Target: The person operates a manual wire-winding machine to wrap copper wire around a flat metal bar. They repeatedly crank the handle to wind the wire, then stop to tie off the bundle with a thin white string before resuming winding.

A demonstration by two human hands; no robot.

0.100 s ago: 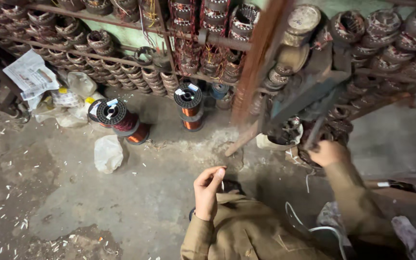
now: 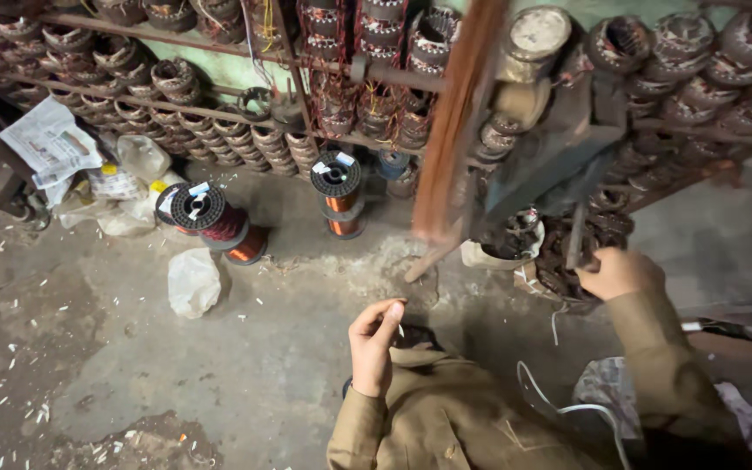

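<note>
The fingers of the left hand are pinched together at the tips around something too thin to identify with certainty; it may be a fine wire. The hand is raised, palm toward the camera, above the person's tan sleeve.

The right hand is closed in a fist around the lower end of a dark metal handle. The handle belongs to a grey machine mounted just above the hand. A blurred band of copper-coloured wire runs steeply from the top of the frame down beside the machine.

On the concrete floor, well apart from both hands, stand spools of copper wire: an upright pair and a group lying tilted. A white plastic bag lies just beside the tilted group. Folded newspaper rests farther left. Rows of wound motor stators fill the racks along the wall. A white cable loops near the right sleeve.
</note>
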